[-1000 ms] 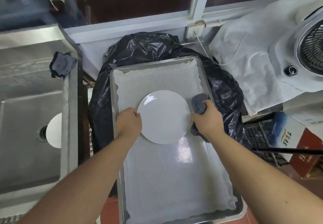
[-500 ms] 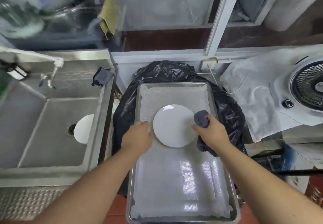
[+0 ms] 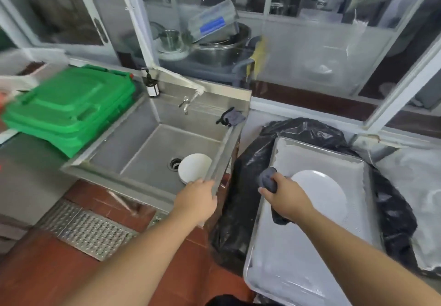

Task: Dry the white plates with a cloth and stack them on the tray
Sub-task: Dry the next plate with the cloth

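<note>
Right hand point(image 3: 287, 197) clenched around grey cloth point(image 3: 268, 179), over left edge of tray point(image 3: 310, 270). Left hand point(image 3: 196, 198) empty, loosely open, at sink point(image 3: 148, 153) rim. One white plate point(image 3: 324, 193) flat on tray; more plates point(image 3: 194, 166) in sink beside drain point(image 3: 175, 163).

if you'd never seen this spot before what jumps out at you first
The bright green bins stacked at far left stand out against all the steel and glass. Next come the two outstretched arms: the left hand reaches to the steel sink's rim, near white plates by the drain, and the right hand grips a grey cloth beside one white plate on the lined tray.
</note>
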Demonstrator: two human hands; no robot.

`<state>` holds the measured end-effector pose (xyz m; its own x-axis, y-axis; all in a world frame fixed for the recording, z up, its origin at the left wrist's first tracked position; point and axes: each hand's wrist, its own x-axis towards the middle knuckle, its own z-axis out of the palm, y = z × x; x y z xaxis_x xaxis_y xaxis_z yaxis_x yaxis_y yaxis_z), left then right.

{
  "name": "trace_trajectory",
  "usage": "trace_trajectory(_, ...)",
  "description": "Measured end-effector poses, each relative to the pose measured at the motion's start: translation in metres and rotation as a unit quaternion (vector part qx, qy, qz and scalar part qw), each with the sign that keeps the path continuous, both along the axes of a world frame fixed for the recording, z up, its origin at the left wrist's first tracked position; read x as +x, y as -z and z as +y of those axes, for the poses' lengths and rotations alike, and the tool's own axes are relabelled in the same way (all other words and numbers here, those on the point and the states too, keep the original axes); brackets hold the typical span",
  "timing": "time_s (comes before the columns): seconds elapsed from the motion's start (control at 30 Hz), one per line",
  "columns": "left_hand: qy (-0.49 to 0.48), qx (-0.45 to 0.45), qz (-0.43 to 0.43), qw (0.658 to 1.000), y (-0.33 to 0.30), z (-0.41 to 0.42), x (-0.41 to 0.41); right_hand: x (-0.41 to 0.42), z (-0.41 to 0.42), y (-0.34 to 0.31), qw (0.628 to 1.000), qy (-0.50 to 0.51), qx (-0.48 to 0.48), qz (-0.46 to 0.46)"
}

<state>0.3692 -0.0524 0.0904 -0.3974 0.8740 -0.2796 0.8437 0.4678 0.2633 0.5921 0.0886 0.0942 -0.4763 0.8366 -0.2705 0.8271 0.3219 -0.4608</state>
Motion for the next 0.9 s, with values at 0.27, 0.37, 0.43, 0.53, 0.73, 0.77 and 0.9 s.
trace_trajectory(0.27,-0.065,-0.012,0.032,0.997,0.009,-0.179,-0.125,-0.162,-0.12,0.011,0.988,-0.148,0.012,-0.029)
trace_trajectory(0.37,-0.086,-0.021,0.045,0.995,0.005,-0.226,-0.161,-0.213,-0.156,0.019,0.971,-0.22,0.029,-0.09)
trace_trajectory(0.43,-0.099,-0.024,0.058,0.993,0.004,-0.249,-0.184,-0.245,-0.175,0.02,0.961,-0.253,0.038,-0.109)
trace_trajectory(0.53,-0.119,-0.026,0.062,0.991,0.007,-0.273,-0.214,-0.29,-0.192,0.018,0.942,-0.307,0.051,-0.124)
trace_trajectory(0.73,-0.153,-0.051,0.044,0.986,0.017,-0.288,-0.264,-0.365,-0.187,0.026,0.939,-0.321,0.032,-0.117)
trace_trajectory(0.77,-0.16,-0.057,0.041,0.985,0.019,-0.287,-0.274,-0.376,-0.182,0.031,0.938,-0.324,0.033,-0.12)
trace_trajectory(0.9,-0.177,-0.085,0.03,0.98,0.022,-0.266,-0.319,-0.422,-0.157,0.052,0.928,-0.343,0.025,-0.144)
